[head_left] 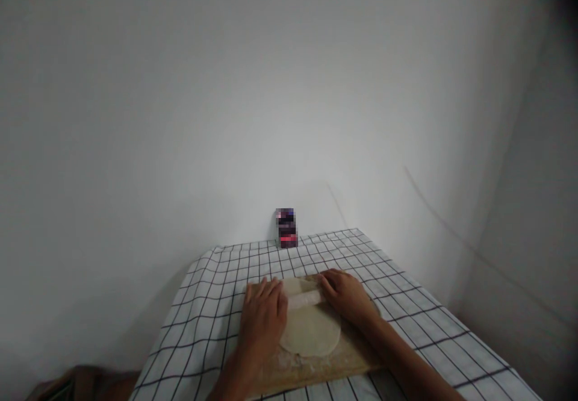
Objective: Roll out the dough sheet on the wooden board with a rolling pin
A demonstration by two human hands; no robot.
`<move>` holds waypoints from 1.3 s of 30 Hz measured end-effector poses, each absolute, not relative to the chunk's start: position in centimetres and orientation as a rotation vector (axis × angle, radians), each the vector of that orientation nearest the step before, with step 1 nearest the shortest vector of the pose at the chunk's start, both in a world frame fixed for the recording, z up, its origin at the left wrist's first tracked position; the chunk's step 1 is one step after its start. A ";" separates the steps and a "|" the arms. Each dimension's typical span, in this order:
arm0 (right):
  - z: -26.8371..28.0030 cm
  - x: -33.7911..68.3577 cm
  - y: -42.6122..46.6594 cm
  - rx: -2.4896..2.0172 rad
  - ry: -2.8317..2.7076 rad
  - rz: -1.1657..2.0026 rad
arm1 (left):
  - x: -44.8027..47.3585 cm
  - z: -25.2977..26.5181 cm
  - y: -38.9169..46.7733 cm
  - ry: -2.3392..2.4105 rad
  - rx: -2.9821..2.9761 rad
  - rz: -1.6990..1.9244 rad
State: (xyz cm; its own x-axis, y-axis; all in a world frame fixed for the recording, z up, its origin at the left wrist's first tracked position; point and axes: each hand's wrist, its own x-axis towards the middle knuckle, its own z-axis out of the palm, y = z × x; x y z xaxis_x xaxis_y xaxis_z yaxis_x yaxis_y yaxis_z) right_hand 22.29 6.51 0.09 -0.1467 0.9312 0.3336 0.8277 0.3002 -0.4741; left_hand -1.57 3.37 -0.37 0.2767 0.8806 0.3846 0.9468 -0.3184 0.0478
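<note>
A flat round sheet of dough (311,332) lies on a floured wooden board (293,377). Across its far part rests a pale rolling pin (306,299). My left hand (264,310) is over the pin's left end, fingers pointing away from me. At the other end my right hand (345,292) lies over the pin with its fingers curled down. Both hands cover the pin's ends, so only its middle shows. The dough's far edge reaches beyond the pin.
A white cloth with a dark grid (194,317) covers the table. Against the white wall (271,88) at the back stands a blurred phone-like object (287,228). Something brown and wooden (85,383) shows at the lower left, beside the table.
</note>
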 end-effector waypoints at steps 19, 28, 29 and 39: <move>0.2 22.4 6.6 -1.551 -2.007 0.202 | -1.5 0.8 7.6 -1.890 -2.398 -0.414; 1.2 20.7 5.2 -1.535 -2.210 -0.118 | -1.3 0.0 2.7 -1.753 -2.411 -0.687; 1.1 20.6 5.2 -1.562 -2.205 -0.112 | -1.5 0.3 2.6 -1.768 -2.479 -0.730; 0.0 22.8 6.9 -1.723 -1.852 0.133 | -5.4 3.8 7.4 -2.172 -2.583 -1.053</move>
